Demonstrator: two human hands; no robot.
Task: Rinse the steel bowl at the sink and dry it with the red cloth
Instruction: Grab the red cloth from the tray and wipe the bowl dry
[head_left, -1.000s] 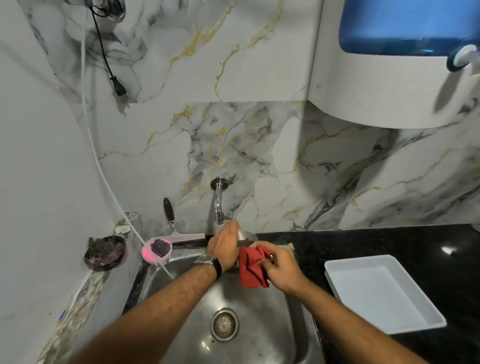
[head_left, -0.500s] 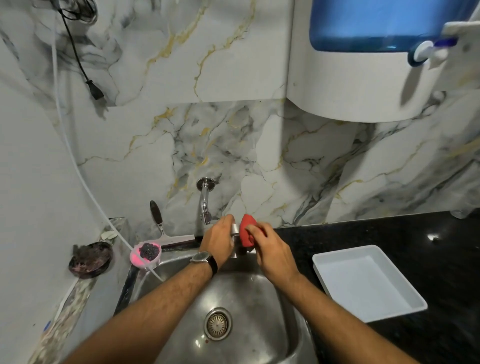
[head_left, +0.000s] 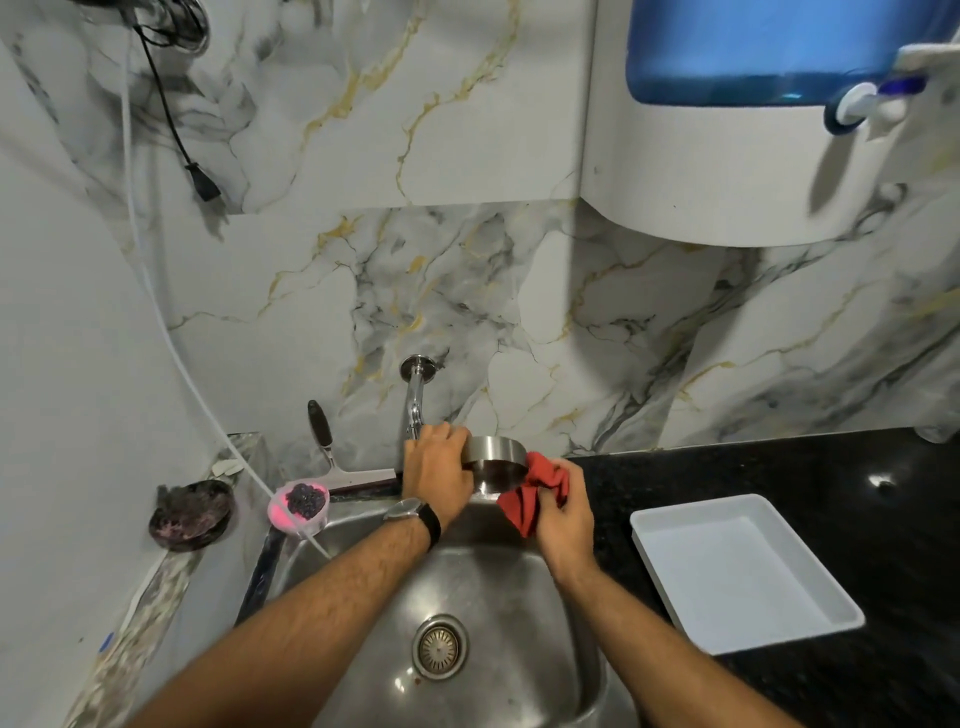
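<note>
My left hand, with a watch at the wrist, grips the left side of the steel bowl above the back of the steel sink. The bowl is tilted, its outer wall facing me. My right hand clutches the bunched red cloth and presses it against the bowl's right side. The tap juts from the marble wall just behind my left hand. I see no water running.
A white tray lies on the black counter to the right. A squeegee, a pink scrubber cup and a dark dish sit left of the sink. A water dispenser hangs overhead.
The cloth has moved from the top of the bowl down to its right side. The bowl has turned, so more of its steel wall shows. The camera has shifted slightly.
</note>
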